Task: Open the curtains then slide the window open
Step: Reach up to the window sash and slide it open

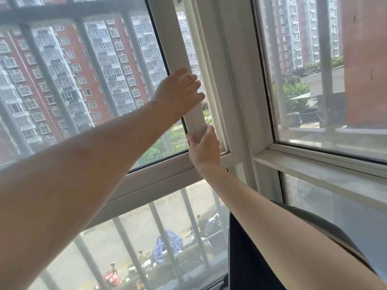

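The white sliding window sash (169,38) has its upright stile running from top centre down to the lower rail (159,174). My left hand (180,91) lies on the stile about halfway up, fingers stretched across its face toward the narrow gap at its right edge. My right hand (204,149) grips the stile's lower end, thumb on the left side and fingers wrapped round the right edge. A slim gap (188,45) shows between the stile and the fixed white mullion (236,80). No curtain is visible over the glass.
A fixed pane (310,70) sits to the right of the mullion above a white sill (314,170). Grey security bars (52,80) run outside the glass. A dark cloth (247,258) hangs at the lower right. Apartment blocks and parked scooters lie outside.
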{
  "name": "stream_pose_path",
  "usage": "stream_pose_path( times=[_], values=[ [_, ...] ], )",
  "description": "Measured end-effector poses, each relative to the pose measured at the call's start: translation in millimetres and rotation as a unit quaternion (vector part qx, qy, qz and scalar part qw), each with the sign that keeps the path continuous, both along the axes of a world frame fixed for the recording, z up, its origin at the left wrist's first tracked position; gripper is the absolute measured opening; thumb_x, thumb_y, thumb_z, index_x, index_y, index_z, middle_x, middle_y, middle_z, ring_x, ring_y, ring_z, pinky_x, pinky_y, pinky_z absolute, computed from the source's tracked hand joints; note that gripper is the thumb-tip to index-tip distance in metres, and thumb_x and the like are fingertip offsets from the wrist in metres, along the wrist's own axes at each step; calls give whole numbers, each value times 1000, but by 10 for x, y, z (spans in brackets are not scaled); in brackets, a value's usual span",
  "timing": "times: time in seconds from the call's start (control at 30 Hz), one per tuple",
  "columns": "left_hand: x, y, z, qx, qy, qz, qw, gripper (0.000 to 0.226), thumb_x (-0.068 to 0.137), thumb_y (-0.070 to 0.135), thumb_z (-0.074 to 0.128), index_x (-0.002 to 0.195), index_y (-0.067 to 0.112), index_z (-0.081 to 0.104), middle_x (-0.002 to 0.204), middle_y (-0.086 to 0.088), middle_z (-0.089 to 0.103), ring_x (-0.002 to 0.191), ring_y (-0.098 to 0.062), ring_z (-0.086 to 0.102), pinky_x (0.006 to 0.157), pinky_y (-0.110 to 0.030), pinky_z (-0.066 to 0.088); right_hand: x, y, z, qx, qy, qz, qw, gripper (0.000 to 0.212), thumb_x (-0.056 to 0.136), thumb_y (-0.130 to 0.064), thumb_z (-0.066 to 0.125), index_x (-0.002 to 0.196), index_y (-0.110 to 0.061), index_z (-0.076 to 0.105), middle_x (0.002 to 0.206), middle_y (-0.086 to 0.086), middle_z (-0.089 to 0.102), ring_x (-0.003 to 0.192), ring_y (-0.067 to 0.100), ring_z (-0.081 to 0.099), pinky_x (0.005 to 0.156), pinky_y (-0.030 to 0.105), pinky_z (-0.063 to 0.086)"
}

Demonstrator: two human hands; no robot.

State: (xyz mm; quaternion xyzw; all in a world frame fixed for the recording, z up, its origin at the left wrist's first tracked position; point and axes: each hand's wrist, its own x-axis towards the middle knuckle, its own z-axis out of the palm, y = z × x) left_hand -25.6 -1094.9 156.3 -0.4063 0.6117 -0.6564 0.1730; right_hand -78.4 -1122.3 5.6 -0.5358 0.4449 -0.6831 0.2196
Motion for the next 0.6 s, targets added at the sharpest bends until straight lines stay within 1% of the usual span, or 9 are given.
stream_pose_path(
  times=[0.1,0.27,0.37,0.5,0.6],
  values=[
    [85,69,-21,1,-2,15,1000,69,90,19,67,149,25,32,161,-6,28,150,-25,20,123,-45,12,97,43,-9,-4,1,6,1000,46,95,-28,67,132,-6,50,122,9,64,111,29,61,92,39,50],
    [327,225,-42,-1,22,7,1000,69,87,19,72,147,25,37,160,-5,30,149,-25,23,123,-45,16,322,180,-5,-1,4,16,1000,48,96,-28,66,135,-6,48,124,8,62,113,27,59,93,36,48],
    [494,293,-47,1,25,7,1000,68,89,17,70,148,23,36,160,-7,29,150,-27,22,123,-46,15,495,262,1,0,4,15,1000,49,95,-29,67,135,-7,48,125,8,62,113,28,60,95,40,51],
    [733,408,-51,-3,25,11,1000,66,92,16,65,149,22,32,160,-8,28,150,-28,21,123,-47,15,761,364,-5,0,7,8,1000,44,94,-28,68,130,-9,49,121,7,63,109,30,61,91,43,51],
    [864,492,-57,2,32,5,999,67,91,14,66,149,21,33,160,-9,29,149,-29,22,122,-48,16,922,437,-6,-1,1,6,1000,44,94,-27,69,129,-10,50,118,7,63,106,29,62,89,42,52]
  ],
)
